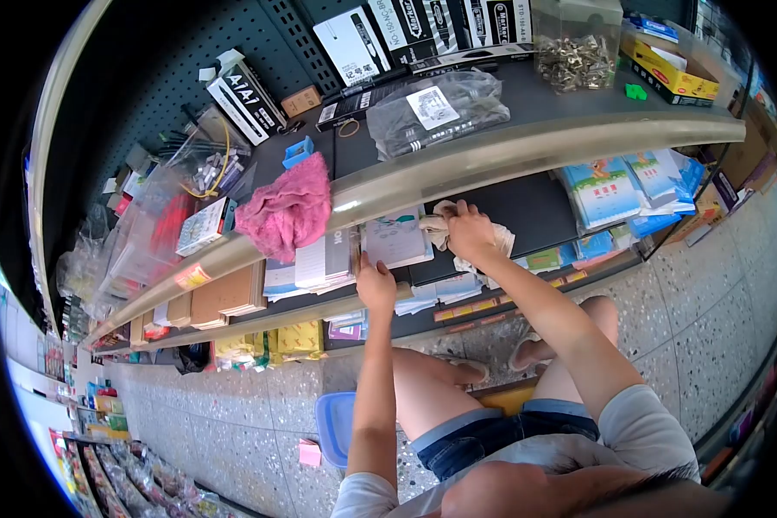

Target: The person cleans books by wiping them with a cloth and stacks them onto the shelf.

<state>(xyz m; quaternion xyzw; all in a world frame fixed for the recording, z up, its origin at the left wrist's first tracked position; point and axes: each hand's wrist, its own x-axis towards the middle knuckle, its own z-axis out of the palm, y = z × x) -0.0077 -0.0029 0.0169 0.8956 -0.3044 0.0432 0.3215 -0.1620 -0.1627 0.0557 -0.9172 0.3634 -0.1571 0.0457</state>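
My right hand is closed on a crumpled cream cloth, which lies against the dark lower shelf. Just left of it, a stack of notebooks with a pale printed cover sits on the same shelf. My left hand grips the near left corner of that stack, its fingers partly hidden. Another pile of booklets stands directly left of this hand. Over the upper shelf's front edge hangs a pink cloth, touched by neither hand.
The upper shelf's front rail runs above both hands. On that shelf are a plastic-wrapped pack, a tub of metal clips and marker boxes. Blue booklets lie to the right. A blue plastic stool stands on the floor.
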